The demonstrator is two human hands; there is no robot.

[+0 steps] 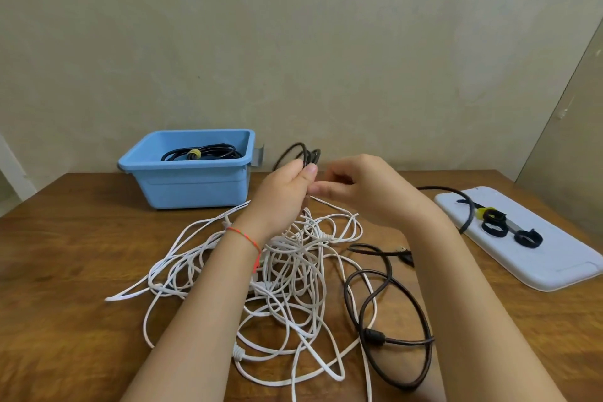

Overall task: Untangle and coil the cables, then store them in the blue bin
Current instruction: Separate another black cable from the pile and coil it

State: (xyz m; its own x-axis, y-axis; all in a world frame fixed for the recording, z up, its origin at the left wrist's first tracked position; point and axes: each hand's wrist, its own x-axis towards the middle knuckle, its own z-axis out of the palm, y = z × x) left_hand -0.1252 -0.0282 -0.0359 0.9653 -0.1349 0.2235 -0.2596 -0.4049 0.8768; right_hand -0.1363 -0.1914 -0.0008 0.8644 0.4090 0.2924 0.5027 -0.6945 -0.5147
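A small coil of black cable [301,153] is held up above the wooden table [65,238] by the left hand [284,192], whose fingers are curled round the gathered loops, with the thumb pressed against them near the top. The right hand [355,186] is raised just beside the left, its fingers bent toward the coil; whether anything is pinched between them cannot be told, since the fingertips are blurred. A thin red string bracelet [244,237] is worn on the left wrist.

Below the hands, a large tangle of white cables [287,271] is spread over the middle of the table, with one loose end stretched out to the left. A dark brown cable [391,341] is laid in loose loops just to the right of the white tangle, partly covered by the right forearm.

The blue bin [192,179] is set at the back left of the table, against the wall, and a coiled black cable [202,153] (bound with a yellow tie) is already stored inside it. At the right edge of the table a pale lid [538,258] is laid flat, and several black hook-and-loop straps [496,225] are resting on it, one with a yellow part. A further black cable [463,206] is curved across the lid's near corner.
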